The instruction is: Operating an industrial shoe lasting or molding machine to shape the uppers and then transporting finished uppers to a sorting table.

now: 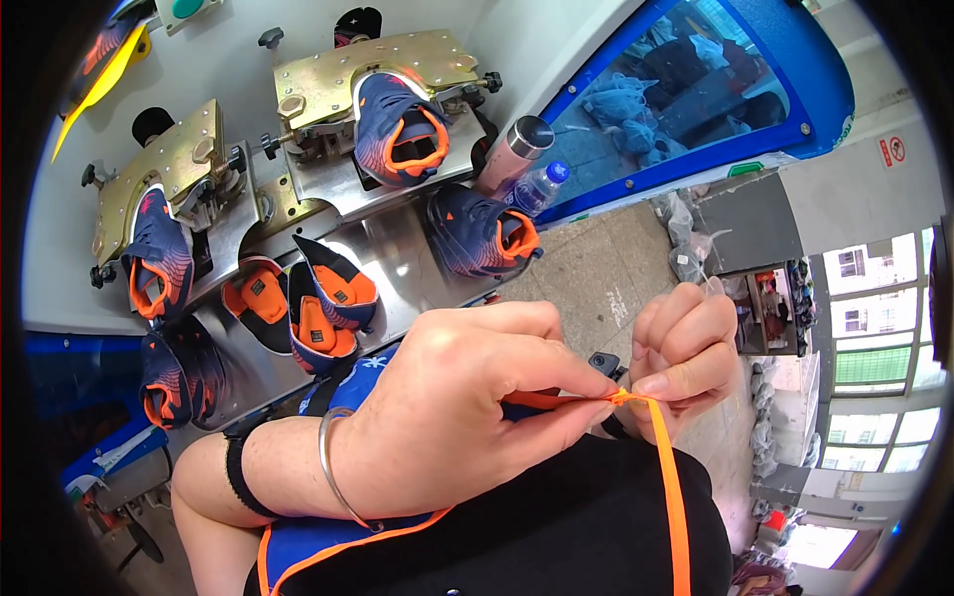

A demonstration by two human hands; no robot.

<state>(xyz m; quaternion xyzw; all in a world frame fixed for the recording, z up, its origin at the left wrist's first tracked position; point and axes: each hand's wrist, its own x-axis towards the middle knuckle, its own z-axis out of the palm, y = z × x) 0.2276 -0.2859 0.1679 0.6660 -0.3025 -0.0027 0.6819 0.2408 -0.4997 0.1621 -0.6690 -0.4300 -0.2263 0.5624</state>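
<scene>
In front of my body, both hands are closed on a flat orange strap [672,497]. My left hand [447,392] pinches it between thumb and fingertips at a small knot [623,396]. My right hand [688,348] curls its fingers and presses its thumb on the strap just right of that knot. From there one end hangs down past the lower edge. Another orange stretch runs behind my left fingers. Across my lap lies blue cloth [338,544] with orange edging, partly hidden by my left forearm.
A machine carries two metal clamp plates [373,79] with dark blue and orange sneakers [400,129] set at them. On its metal ledge are another sneaker [477,233], shoe uppers [333,283], a pink tumbler [517,154] and a water bottle [540,189]. A blue-framed window panel [636,179] stands right.
</scene>
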